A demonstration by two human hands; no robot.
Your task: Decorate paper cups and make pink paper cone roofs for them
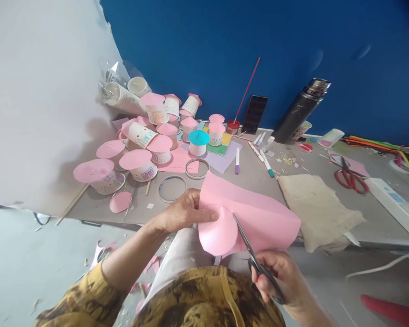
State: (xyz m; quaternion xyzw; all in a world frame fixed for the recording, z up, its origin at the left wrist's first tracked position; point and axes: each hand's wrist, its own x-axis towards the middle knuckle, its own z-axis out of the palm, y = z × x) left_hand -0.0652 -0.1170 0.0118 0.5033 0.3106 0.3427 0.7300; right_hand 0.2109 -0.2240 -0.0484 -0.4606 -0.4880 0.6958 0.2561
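Note:
My left hand (pixel 187 211) pinches a sheet of pink paper (pixel 259 213) near its left edge, thumb on top. A rounded piece (pixel 220 234) of the sheet is partly cut out and lies under that thumb. My right hand (pixel 279 277) grips black-handled scissors (pixel 247 238), fingers in the loops. Their blades point up and left, against the paper beside the curved cut. The sheet is held over my lap at the table's front edge. Whether the blades are fully closed is hard to make out.
Paper cups with pink paper tops (pixel 135 164) crowd the table's left side, one topped in blue (pixel 199 137). Two rings (pixel 172 189) lie nearby. Markers (pixel 237 161), a cloth (pixel 318 206), red-handled scissors (pixel 351 180), a power strip (pixel 393 204) and a leaning flask (pixel 301 109) stand or lie rightward.

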